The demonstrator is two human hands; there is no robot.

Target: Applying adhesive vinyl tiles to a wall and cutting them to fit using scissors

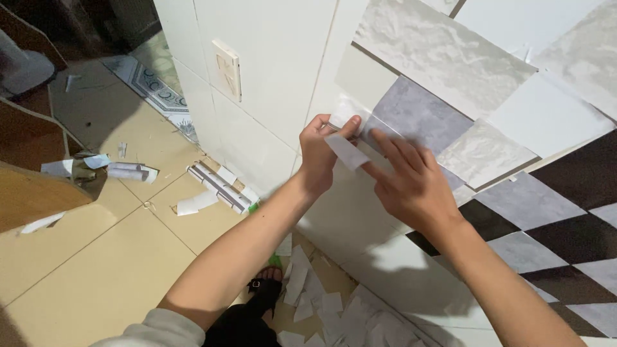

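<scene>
Where floor (96,257) meets wall (270,64) (tiled), scraps (321,308) lie.

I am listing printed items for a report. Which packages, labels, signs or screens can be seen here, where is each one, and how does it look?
No signs or screens are in view.
Flat package: lies on the floor tiles at the foot of the wall, long, white with grey stripes, a green bit at one end.
Backing strip: white, label-like, pinched in the left hand, beside the right hand.
Paper scraps: white pieces on the floor below.
</scene>
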